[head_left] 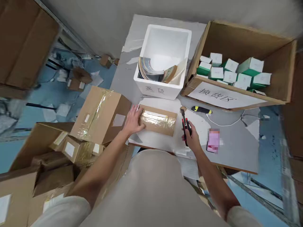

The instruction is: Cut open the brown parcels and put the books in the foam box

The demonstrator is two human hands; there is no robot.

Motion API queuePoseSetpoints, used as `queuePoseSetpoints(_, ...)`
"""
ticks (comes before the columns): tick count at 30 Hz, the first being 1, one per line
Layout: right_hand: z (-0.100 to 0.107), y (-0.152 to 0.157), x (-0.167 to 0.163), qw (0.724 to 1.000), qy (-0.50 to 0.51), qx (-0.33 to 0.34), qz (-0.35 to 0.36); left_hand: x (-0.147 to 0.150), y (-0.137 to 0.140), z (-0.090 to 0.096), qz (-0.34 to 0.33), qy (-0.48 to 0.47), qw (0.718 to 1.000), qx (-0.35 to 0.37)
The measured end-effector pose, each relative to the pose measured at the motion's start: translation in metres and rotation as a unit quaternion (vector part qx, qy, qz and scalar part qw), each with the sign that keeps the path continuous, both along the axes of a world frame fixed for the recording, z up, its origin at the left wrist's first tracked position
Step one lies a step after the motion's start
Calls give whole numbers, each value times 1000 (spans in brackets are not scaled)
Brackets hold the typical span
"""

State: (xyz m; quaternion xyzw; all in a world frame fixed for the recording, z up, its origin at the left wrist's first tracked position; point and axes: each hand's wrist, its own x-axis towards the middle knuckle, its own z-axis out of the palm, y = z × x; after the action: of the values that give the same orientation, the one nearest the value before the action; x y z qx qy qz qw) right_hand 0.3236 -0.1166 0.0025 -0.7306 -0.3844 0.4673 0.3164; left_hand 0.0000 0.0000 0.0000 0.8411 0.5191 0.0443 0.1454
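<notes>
A small flat cardboard box [157, 127], bound with shiny clear tape, lies on the table in front of me. My left hand [133, 121] grips its left end, with the thumb on the near side and the fingers toward the far side. Just right of the box, my right hand [191, 135] is closed around a black and red utility knife [186, 125]. The knife points away from me, apart from the box. A yellow and black cutter [201, 109] lies beyond my right hand. A phone [213, 142] with a blurred pink screen lies to its right.
A white foam bin [158, 92] holding booklets stands at the back. Right of it, a large open carton [239, 97] holds several white and green boxes [230, 65]. A taped carton [94, 116] stands left of the table, above more cartons [54, 164]. A white cable [222, 124] crosses the tabletop.
</notes>
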Motion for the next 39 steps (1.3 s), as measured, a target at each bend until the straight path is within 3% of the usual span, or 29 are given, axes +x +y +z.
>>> queuePoseSetpoints(3, 6, -28, -5, 999, -13, -14, 27, 22, 14, 6, -104, 23, 994, -13)
queuePoseSetpoints(6, 12, -43, -13, 998, -43, -31, 45, 35, 21, 6, -147, 43, 988, -26)
queuePoseSetpoints(12, 34, -40, -32, 974, -191, -51, 109, 39, 21, 0, -146, 44, 988, -24)
queuePoseSetpoints(19, 65, -17, -42, 905, -368, -85, 196, 40, 19, -5, -139, 27, 990, -19)
queuePoseSetpoints(29, 90, -9, -53, 849, -431, -125, 279, 39, 14, -7, -121, 12, 992, -21)
queuePoseSetpoints(39, 108, -24, -48, 857, -392, -145, 303, 38, 13, -7, -118, 9, 993, -13)
